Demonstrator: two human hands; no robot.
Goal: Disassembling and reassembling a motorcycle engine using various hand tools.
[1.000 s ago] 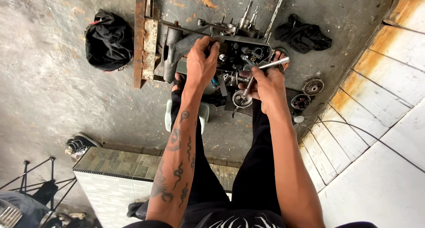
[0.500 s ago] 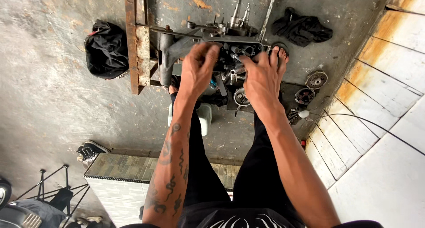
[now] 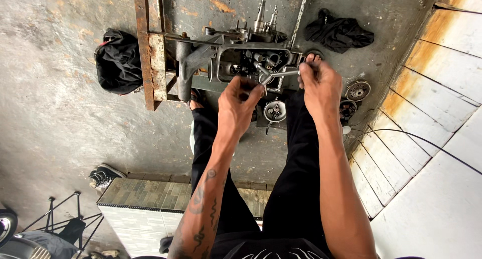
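Note:
A dark, greasy engine block [image 3: 241, 58] sits on a rusty metal stand [image 3: 150, 48] on the concrete floor in front of me. My right hand [image 3: 319, 83] grips the handle of a shiny metal wrench [image 3: 278, 74] whose head lies over the engine's open side. My left hand [image 3: 238, 106] is beside it, fingers pinched on the wrench's head end just below the engine opening. A small round metal part [image 3: 275, 111] lies on the floor between my legs.
A black cloth bundle [image 3: 118, 60] lies left of the stand, and another black rag [image 3: 339, 35] right of the engine. Round engine parts [image 3: 357, 90] rest near a tiled step [image 3: 432, 103]. A sneaker [image 3: 103, 176] and low tiled ledge [image 3: 150, 198] are behind me.
Both hands have pulled back from the engine toward me. The right hand now holds the wrench out level, and the left hand has come off the block to the wrench's head.

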